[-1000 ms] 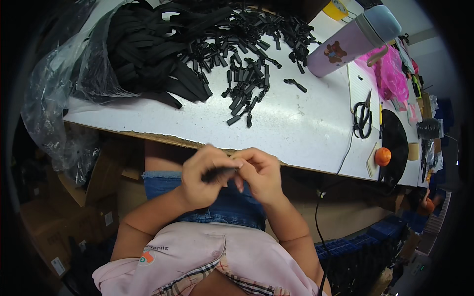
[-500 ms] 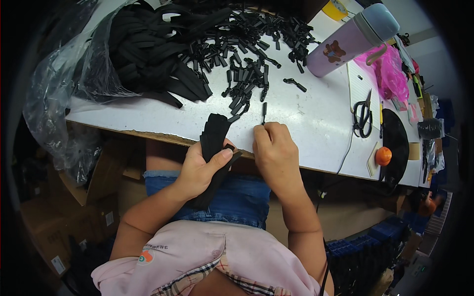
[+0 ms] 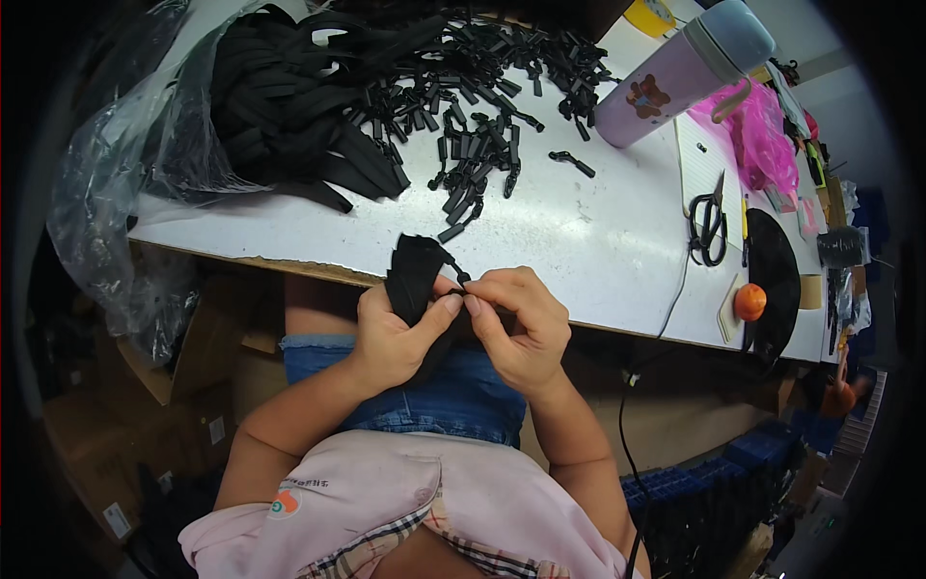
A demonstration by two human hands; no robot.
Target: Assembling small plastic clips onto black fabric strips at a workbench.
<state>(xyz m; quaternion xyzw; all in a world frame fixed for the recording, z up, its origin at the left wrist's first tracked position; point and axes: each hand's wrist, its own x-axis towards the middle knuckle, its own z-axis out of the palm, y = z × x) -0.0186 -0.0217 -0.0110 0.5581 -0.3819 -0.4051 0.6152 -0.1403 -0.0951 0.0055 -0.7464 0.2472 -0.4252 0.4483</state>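
My left hand is closed round a bundle of black fabric strips that look like zipper tapes. The bundle's upper end fans out above the fist, near the table's front edge. Thumb and forefinger of my right hand pinch at a small black zipper pull, right beside the left thumb tip. The fingertips of both hands almost meet there, and they hide just how the pull sits against the strip. Further in on the white table lies a pile of similar black pulls.
At the back left a clear plastic bag spills many black strips. A lilac bottle stands back right. Scissors, a notepad, a pink bag and an orange fruit lie on the right.
My right hand has come left and nearer to me, from the tabletop to the left thumb, bringing the pull it held. The strip bundle has tilted slightly and sits a little lower.
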